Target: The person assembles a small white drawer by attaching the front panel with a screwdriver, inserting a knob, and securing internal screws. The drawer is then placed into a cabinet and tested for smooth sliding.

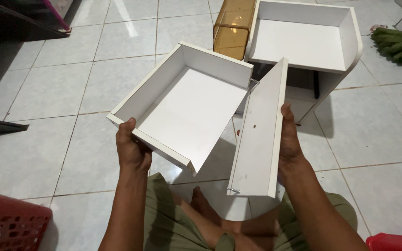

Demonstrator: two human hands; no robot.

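My knees at bottom, crossed on tile floor. Left hand clamps near wall of drawer box, box tilted, open side toward me. Right hand grips outer edge of loose panel; panel long axis runs away from me, standing on edge, just right of box, top corner touching box's open right side. Cabinet beyond on floor. Red basket at bottom-left corner.

Home interior, tiled floor. Beyond the right hand: bananas on floor, white cabinet. Red basket below left hand.
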